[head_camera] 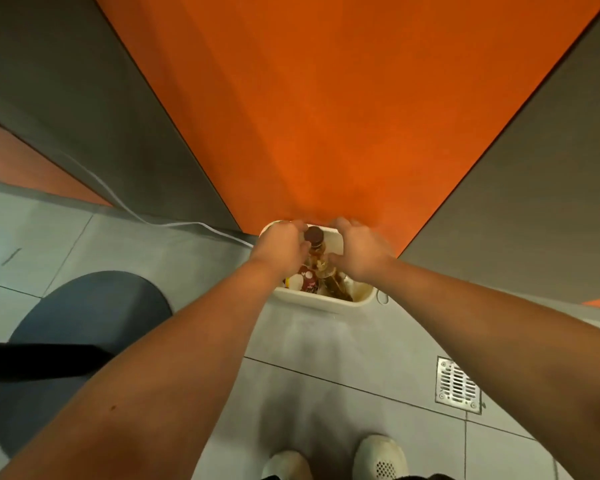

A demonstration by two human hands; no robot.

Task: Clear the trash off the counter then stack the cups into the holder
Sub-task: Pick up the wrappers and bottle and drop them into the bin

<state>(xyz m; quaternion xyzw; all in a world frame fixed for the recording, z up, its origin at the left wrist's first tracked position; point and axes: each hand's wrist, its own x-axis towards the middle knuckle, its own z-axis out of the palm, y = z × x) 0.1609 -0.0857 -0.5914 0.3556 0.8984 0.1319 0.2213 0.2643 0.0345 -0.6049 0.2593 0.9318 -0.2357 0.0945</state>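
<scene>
A white trash bin [326,304] stands on the floor against an orange wall panel [326,116]. Both my hands reach down over its opening. My left hand [280,248] curls its fingers round the neck of a clear bottle with a brown cap [313,236], which stands tilted in the bin. My right hand [357,251] hovers over the bin's right side with its fingers bent downward and its thumb near the bottle's body; what it holds, if anything, is hidden. Other trash, including a red and white container [307,280], lies inside the bin. No cups, holder or counter are in view.
A dark round stool seat [84,341] sits at the left, with a black bar [32,363] across it. A metal floor drain [458,384] lies at the right. A white cable [174,224] runs along the wall base. My white shoes [378,459] stand below the bin.
</scene>
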